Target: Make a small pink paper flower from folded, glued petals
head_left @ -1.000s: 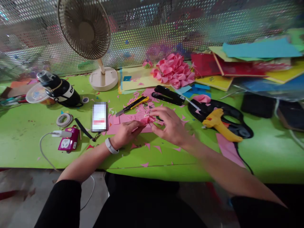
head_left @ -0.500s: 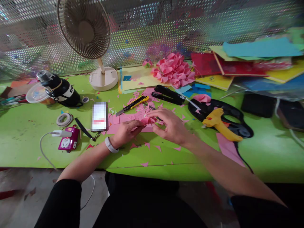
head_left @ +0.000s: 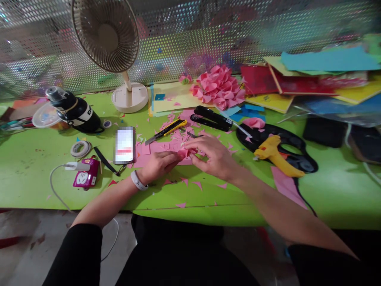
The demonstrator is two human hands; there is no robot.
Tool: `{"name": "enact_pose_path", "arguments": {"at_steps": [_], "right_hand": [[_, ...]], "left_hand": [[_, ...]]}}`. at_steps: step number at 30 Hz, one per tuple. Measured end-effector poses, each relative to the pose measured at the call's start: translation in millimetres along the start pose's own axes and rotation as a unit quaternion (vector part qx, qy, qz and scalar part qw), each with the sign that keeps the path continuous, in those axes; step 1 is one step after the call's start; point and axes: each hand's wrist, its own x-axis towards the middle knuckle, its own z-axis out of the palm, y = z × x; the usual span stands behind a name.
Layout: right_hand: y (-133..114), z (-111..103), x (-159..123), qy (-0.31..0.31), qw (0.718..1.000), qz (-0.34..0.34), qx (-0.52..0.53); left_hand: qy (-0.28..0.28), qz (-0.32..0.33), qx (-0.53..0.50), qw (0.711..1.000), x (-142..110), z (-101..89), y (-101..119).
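Observation:
Between my hands is a small curled piece of pink paper [head_left: 182,153], low over the pink sheets. My left hand [head_left: 157,165] pinches its left edge, thumb and fingers pressed together. At its right side is my right hand [head_left: 212,157], fingers bent and thumb tip on the paper; part of the grip is hidden. Beneath lie a pink paper sheet [head_left: 154,149] and a heap of pink scraps [head_left: 175,135]. A dark narrow blade [head_left: 193,135] shows just beyond my right fingers. Nearby lie a yellow-and-black utility knife [head_left: 166,132] and a black stapler [head_left: 211,118].
A pink paper flower ball [head_left: 218,87] sits at the back beside stacked coloured paper [head_left: 327,61]. To the right, a yellow glue gun [head_left: 278,156] rests on a black stand. Leftward are a phone [head_left: 124,145], tape roll [head_left: 81,149], purple power adapter [head_left: 86,172], black bottle [head_left: 79,113] and fan [head_left: 129,97].
My right hand has shifted slightly right, and its fingers have turned around the pink paper. The dark blade beyond it has come into view. My left hand has barely moved.

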Motion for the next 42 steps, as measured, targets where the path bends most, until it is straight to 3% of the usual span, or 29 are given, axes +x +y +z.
{"name": "enact_pose_path", "arguments": {"at_steps": [6, 11, 14, 17, 20, 24, 28, 31, 42], "right_hand": [[-0.6, -5.0, 1.8, -0.003, 0.999, 0.039, 0.019], [7.5, -14.7, 3.5, 0.047, 0.987, 0.119, 0.096], [13.7, -9.6, 2.1, 0.010, 0.971, 0.198, 0.135], [15.9, 0.8, -0.4, -0.028, 0.956, 0.232, 0.175], [16.3, 7.8, -2.5, -0.014, 0.954, 0.238, 0.183], [18.4, 11.6, -3.2, 0.002, 0.946, 0.250, 0.208], [18.8, 15.9, -2.2, -0.003, 0.946, 0.242, 0.216], [17.7, 19.1, -1.7, -0.012, 0.951, 0.237, 0.199], [10.0, 23.9, -0.3, -0.064, 0.956, 0.205, 0.201]], "left_hand": [[-0.002, 0.016, 0.031, 0.999, -0.7, -6.0, -3.9], [0.004, 0.020, 0.065, 0.998, 1.3, -12.9, -10.4], [0.025, 0.021, 0.065, 0.997, -0.4, -12.4, -15.7], [0.023, 0.006, 0.053, 0.998, -1.2, -11.2, -17.2], [0.044, -0.027, 0.004, 0.999, 1.7, -11.9, -12.4], [0.101, -0.159, -0.141, 0.972, 7.4, -14.3, -2.6], [0.057, -0.255, -0.195, 0.945, 8.3, -14.9, -2.9], [0.036, -0.267, -0.152, 0.951, 7.2, -14.0, -7.3], [0.073, -0.257, -0.135, 0.954, 9.1, -11.5, -4.0]]}}
